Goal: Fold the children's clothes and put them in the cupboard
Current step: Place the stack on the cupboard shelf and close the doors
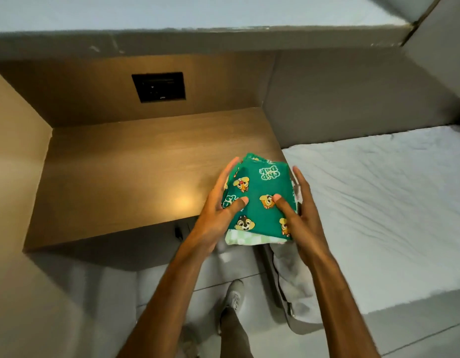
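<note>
- Okay, head view: a small stack of folded clothes (259, 200) is held in mid-air between both hands, above the front right corner of a wooden shelf (136, 177) and just left of a bed.
- Top piece is a green cotton garment (262, 210), smooth woven look, roughly square after folding, printed with cartoon chipmunk faces and white lettering.
- Under it, a pale green checked piece (245, 239) sticks out along the near edge; soft, slightly crumpled.
- A white fabric edge shows on the right side of the stack, by the right palm; too blurred to say what it is.
- Left hand (218, 210) clamps the stack's left side, fingers flat along the edge, thumb pressed onto the top.
- Right hand (299, 210) clamps the right side the same way, thumb on top near a chipmunk print, fingers straight.
- Both forearms bare, reaching in from the bottom of the frame.
- Shelf is wood-grain laminate, flat, matte with one warm light glare spot; it sits in a boxy recess with matching brown side and back panels.
- A dark square panel (158, 87) is set into the back wall.
- Bed (378, 202) on the right has a white sheet, finely wrinkled, mattress corner squared.
- Grey cloth (288, 280) hangs beside the bed's near corner, below the stack.
- One grey shoe (234, 295) on a pale tiled floor.
</note>
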